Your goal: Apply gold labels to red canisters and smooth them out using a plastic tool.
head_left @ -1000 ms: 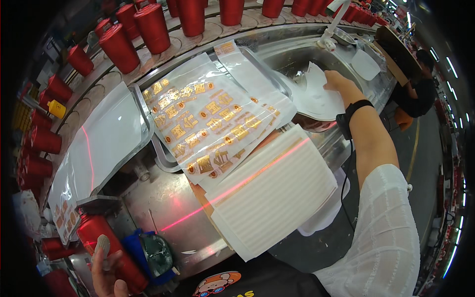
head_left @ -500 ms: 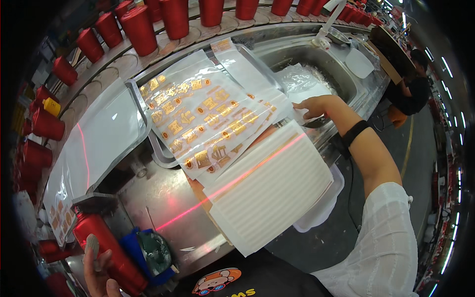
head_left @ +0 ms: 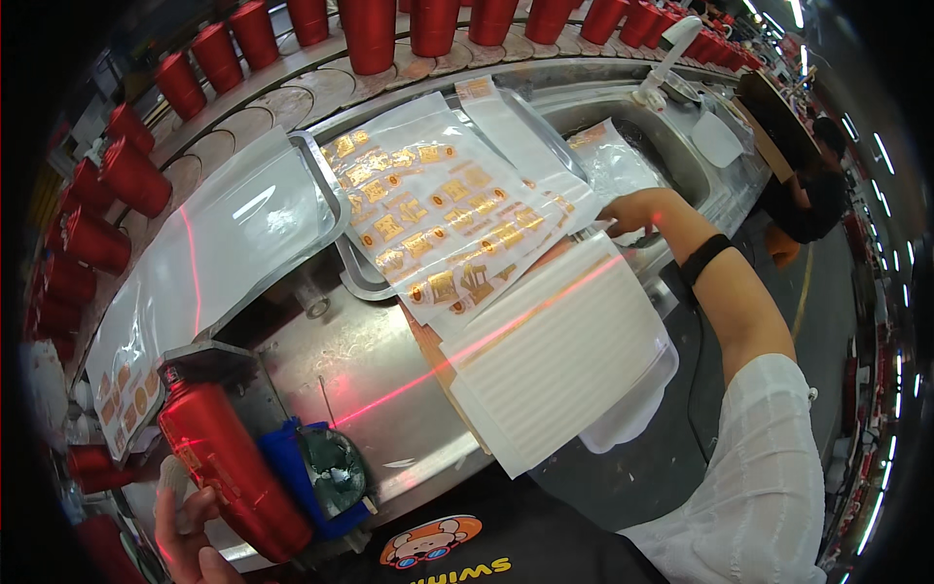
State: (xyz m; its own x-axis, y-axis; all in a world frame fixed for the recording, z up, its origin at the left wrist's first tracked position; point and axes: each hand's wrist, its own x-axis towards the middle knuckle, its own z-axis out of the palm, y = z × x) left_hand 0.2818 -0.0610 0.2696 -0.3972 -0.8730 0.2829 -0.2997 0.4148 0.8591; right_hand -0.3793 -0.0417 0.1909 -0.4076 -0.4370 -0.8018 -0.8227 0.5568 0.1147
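Observation:
At the lower left my left hand [head_left: 190,533] is open beside a red metal bottle [head_left: 233,467], a pale cover on one fingertip. Whether it touches the bottle I cannot tell. The bottle lies tilted, its neck end at a dark metal holder [head_left: 209,362]. My right hand [head_left: 634,210] reaches to the sink's near edge, fingers apart and partly hidden. Just beyond it a clear film sheet [head_left: 613,161] lies in the sink [head_left: 693,180]. Left of this hand, decal sheets with gold printing [head_left: 438,209] overlap on a metal tray [head_left: 365,284].
A stack of white ribbed sheets [head_left: 555,360] rests at the bench's near edge. A tray with glossy white sheet [head_left: 243,219] is at left. Red cups [head_left: 368,39] line the conveyor behind. A blue container [head_left: 292,467] sits near the bottle. Another person [head_left: 812,195] is at far right.
The view has shifted, so most of the bench appears farther right. The film in the sink has changed shape, and a printed corner shows. My right hand stays by the sink edge.

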